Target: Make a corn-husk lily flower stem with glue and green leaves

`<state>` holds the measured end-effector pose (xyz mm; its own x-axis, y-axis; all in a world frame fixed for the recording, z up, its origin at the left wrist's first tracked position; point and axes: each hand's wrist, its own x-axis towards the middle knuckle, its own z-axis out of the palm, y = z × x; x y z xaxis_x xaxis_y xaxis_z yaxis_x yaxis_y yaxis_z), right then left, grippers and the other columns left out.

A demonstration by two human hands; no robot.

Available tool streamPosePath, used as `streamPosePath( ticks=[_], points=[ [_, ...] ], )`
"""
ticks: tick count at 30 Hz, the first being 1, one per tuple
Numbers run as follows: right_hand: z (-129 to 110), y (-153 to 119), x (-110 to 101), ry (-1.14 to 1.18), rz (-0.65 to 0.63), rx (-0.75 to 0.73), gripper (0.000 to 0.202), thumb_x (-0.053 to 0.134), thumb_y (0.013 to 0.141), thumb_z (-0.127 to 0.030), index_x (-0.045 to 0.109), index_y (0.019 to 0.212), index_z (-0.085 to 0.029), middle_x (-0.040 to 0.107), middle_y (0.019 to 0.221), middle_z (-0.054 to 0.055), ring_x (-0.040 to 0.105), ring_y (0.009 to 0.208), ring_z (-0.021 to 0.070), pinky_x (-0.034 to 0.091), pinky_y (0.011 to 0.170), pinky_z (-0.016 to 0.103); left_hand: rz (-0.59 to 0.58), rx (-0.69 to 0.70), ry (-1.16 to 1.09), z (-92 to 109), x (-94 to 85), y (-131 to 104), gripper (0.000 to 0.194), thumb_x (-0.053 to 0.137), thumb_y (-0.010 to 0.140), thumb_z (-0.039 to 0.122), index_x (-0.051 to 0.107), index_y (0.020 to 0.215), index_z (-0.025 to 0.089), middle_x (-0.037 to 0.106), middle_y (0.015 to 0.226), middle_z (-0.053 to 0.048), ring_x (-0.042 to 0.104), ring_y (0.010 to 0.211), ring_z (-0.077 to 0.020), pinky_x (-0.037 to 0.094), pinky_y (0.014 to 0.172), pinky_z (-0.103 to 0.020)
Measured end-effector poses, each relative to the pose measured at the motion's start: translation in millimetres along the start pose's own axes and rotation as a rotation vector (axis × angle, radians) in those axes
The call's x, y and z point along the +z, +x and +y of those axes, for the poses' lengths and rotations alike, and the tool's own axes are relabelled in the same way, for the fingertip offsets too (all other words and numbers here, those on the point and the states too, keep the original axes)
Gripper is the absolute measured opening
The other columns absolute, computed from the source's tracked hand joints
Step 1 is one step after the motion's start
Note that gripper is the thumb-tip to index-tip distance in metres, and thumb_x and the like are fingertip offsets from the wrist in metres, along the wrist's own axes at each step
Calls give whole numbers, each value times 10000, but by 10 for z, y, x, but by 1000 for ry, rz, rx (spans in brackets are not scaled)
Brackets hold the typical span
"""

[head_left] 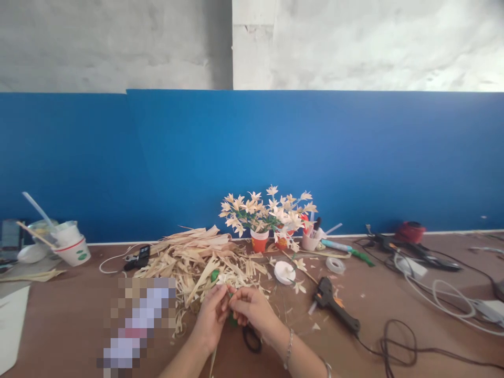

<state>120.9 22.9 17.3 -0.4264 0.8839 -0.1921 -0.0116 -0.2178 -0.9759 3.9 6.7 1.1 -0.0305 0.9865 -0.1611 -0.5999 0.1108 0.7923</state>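
Observation:
My left hand [212,316] and my right hand [254,311] meet at the front middle of the table, fingers pinched close together. Between the fingertips is a thin stem, with a bit of green showing at the pinch. A pale flower [225,278] made of husk-like petals shows just above the left fingertips. The black loops of a pair of scissors [252,340] seem to lie below my right hand, partly hidden. Behind both hands spreads a heap of dry, straw-coloured husk strips [197,247], with a small green piece [214,275] on it.
Red-and-white cups [259,244] of husk flowers [271,210] stand behind. A glue gun [336,307] with a trailing cord lies right, near a tape roll [335,265] and a white round dish [284,272]. Cables [452,304] cover the far right; a paper cup [74,251] stands left.

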Motion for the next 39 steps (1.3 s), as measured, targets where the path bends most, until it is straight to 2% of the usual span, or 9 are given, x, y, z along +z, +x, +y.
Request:
streamPosePath(
  ticks=[6,9,13,21,30,35,39],
  points=[
    [-30,3,16,-37,37,38,239,592,577,-361,561,686,-151,505,441,-63,406,359,49,289,381,177,33,37,55,26,-2,7,302,693,644,419,627,721,135,482,488,54,345,359,-25,174,336,-146],
    [-44,-4,24,-60,57,47,207,573,580,-340,553,671,-154,493,421,-66,391,345,48,264,366,174,52,52,82,0,-15,27,337,687,652,456,619,698,130,440,449,68,289,343,-14,159,340,-145],
    [-52,-16,28,-81,67,28,199,569,603,-354,542,635,-159,473,413,-68,377,346,46,244,362,172,78,72,91,-37,-43,44,313,725,620,426,595,659,144,374,406,94,274,345,-16,180,356,-145],
    [4,-10,63,-43,85,-42,198,569,604,-346,505,556,-165,465,409,-62,364,357,48,247,388,185,63,26,44,-89,-49,47,326,737,593,435,578,641,153,371,386,94,322,330,-37,217,354,-160],
    [52,1,94,25,100,-60,274,610,596,-413,503,566,-163,465,414,-56,353,364,51,255,400,193,29,27,-7,-125,-43,49,280,720,630,407,587,644,161,373,378,91,333,338,-51,295,374,-173],
    [67,27,70,-8,99,-140,286,611,641,-432,526,587,-165,499,471,-32,401,401,77,325,428,209,19,43,25,-118,-18,33,264,694,664,413,610,680,163,365,373,93,342,353,-57,315,399,-179],
    [81,25,32,-203,164,-283,213,572,719,-342,601,622,-155,580,552,9,488,493,121,377,490,226,74,116,132,-77,27,-1,243,716,648,373,641,711,150,427,430,80,368,403,-47,316,434,-160]
  ],
)
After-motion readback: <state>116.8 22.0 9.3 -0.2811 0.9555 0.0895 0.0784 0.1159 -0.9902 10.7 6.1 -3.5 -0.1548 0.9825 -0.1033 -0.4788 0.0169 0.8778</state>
